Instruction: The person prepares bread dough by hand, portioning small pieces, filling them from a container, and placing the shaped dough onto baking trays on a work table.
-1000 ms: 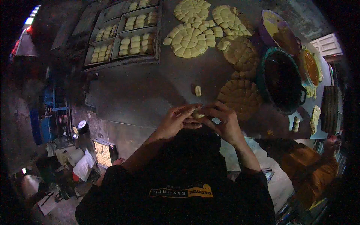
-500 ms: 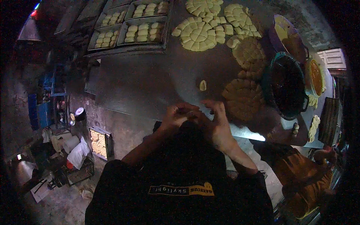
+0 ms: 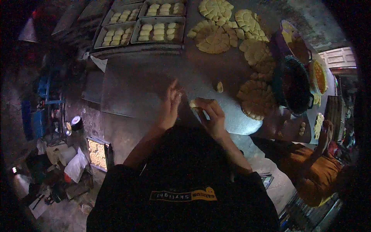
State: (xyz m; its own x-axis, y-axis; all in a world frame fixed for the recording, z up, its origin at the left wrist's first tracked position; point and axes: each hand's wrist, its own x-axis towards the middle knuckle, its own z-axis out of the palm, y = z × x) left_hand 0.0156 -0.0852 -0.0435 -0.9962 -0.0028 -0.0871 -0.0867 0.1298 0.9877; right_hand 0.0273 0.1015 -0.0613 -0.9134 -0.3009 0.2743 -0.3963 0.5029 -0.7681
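My left hand (image 3: 170, 104) is raised over the metal worktable (image 3: 131, 85), its fingers stretched out and holding nothing visible. Just to its right, my right hand (image 3: 210, 116) pinches a small pale lump of dough (image 3: 193, 104) at its fingertips. A separate small oval dough piece (image 3: 220, 87) lies beyond my hands. Round slabs of dough cut into segments (image 3: 214, 13) spread across the back right, with darker-looking shaded rounds (image 3: 255, 98) closer to my right hand.
Metal trays of rolls (image 3: 157, 33) stand at the back left. A dark green tub (image 3: 290, 85), purple basin (image 3: 293, 38) and pale bowl (image 3: 319, 77) stand right. A person in orange (image 3: 317, 170) is at the lower right. A pan of dough pieces (image 3: 96, 152) sits low at left.
My hands have drawn apart: the left has risen with fingers straightening, while the right holds the dough. The view has shifted slightly. The person at right has moved an arm up.
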